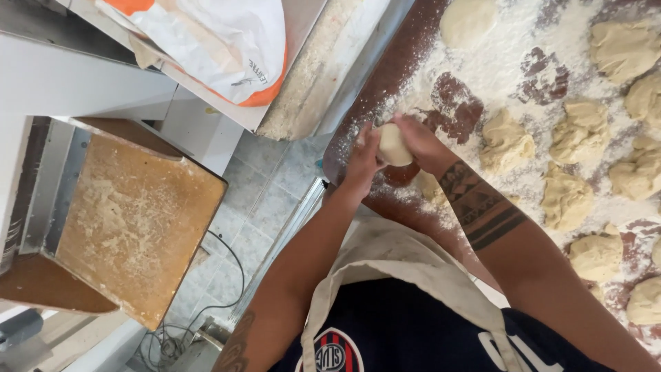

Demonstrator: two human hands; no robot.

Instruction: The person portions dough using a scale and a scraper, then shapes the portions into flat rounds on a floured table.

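Flour-dusted and dark reddish-brown, the table (406, 62) fills the right of the view, with grey floor tiles (265, 186) beyond its left edge; a floury wooden board (138, 220) sits on a machine at the far left; a large white-and-orange sack (220, 41), soft and slumped, rests on a ledge past the table's upper left corner, small dark print on its side; rough torn dough pieces (571, 138) lie spread toward the table's right edge, one smoother ball (467, 21) near the top edge. Near the left edge, left hand (363, 162) and right hand (420, 141) cup a small dough ball (394, 145) between them, fingers curled closed around it, just above the table; rounding appears to be the step in hand; smoothing it would call for steady turning pressure from both palms.
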